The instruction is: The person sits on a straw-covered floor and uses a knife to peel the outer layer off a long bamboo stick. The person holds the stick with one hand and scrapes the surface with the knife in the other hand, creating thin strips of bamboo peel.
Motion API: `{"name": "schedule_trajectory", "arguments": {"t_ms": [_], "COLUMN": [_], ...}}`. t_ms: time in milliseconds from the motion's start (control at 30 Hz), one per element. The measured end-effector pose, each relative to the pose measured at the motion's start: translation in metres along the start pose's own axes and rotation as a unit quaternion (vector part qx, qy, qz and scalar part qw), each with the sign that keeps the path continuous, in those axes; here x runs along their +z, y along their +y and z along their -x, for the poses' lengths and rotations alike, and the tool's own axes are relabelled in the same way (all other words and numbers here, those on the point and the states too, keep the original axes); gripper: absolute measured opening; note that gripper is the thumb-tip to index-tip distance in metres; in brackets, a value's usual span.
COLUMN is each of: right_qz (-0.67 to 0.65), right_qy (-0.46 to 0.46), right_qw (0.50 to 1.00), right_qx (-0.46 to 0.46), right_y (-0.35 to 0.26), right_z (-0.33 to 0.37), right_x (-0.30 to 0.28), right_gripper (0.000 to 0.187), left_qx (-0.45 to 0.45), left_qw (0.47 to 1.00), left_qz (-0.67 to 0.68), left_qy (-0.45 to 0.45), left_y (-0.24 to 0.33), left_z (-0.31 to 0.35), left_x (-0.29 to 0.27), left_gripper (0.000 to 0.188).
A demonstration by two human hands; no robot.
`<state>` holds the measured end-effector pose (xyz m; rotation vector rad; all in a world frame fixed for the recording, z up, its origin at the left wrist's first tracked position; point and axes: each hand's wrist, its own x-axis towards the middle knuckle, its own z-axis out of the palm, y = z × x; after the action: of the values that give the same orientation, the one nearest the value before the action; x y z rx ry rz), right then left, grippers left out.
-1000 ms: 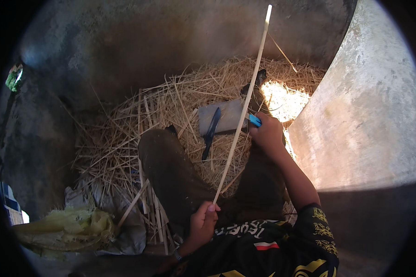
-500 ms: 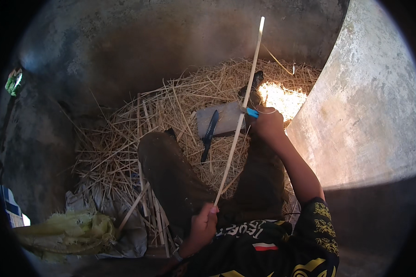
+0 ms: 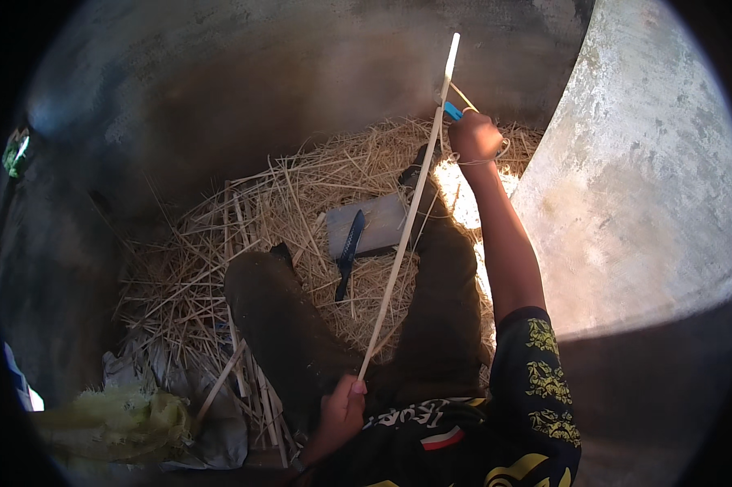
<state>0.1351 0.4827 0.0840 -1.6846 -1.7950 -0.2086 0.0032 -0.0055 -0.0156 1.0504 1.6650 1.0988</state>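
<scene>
My left hand [image 3: 341, 414] is closed around the near end of a long pale bamboo strip [image 3: 400, 258], close to my belly. The strip slants up and away to the right, its far end raised before the wall. My right hand [image 3: 475, 138] grips a small blue tool [image 3: 453, 111], which meets the strip near its far end; the tool's working edge is too small to make out. A thin peeled sliver [image 3: 465, 96] runs from the strip toward my right hand, and thin strands curl at the wrist.
A dark knife [image 3: 350, 253] lies across a grey block [image 3: 380, 222] between my legs. Shavings and loose strips [image 3: 195, 252] cover the floor around. Curved concrete walls [image 3: 301, 81] stand ahead and at the right. A yellowish sack [image 3: 122, 422] lies at the lower left.
My right hand has moved up and away along the strip with the blue tool, toward the far end. My left hand still holds the near end.
</scene>
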Motion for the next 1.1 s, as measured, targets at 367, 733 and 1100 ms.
{"name": "schedule_trajectory", "arguments": {"t_ms": [367,733,1100], "right_qz": [-0.091,0.059,0.183], "right_qy": [0.009,-0.223,-0.176], "right_qw": [0.994,0.935,0.966], "right_qx": [0.062,-0.270,-0.045], "right_y": [0.076,0.017,0.063], "right_z": [-0.043,0.149,-0.015], "right_x": [-0.071,-0.064,0.009], "right_gripper": [0.032,0.018,0.019], "left_qx": [-0.016,0.031,0.040], "left_qw": [0.999,0.995,0.981], "left_qz": [0.047,-0.092,-0.189], "left_qy": [-0.006,0.035,0.012], "left_y": [0.000,0.007,0.013], "left_z": [-0.001,-0.001,-0.004], "left_x": [0.001,0.004,0.006], "left_gripper": [0.022,0.015,0.015]}}
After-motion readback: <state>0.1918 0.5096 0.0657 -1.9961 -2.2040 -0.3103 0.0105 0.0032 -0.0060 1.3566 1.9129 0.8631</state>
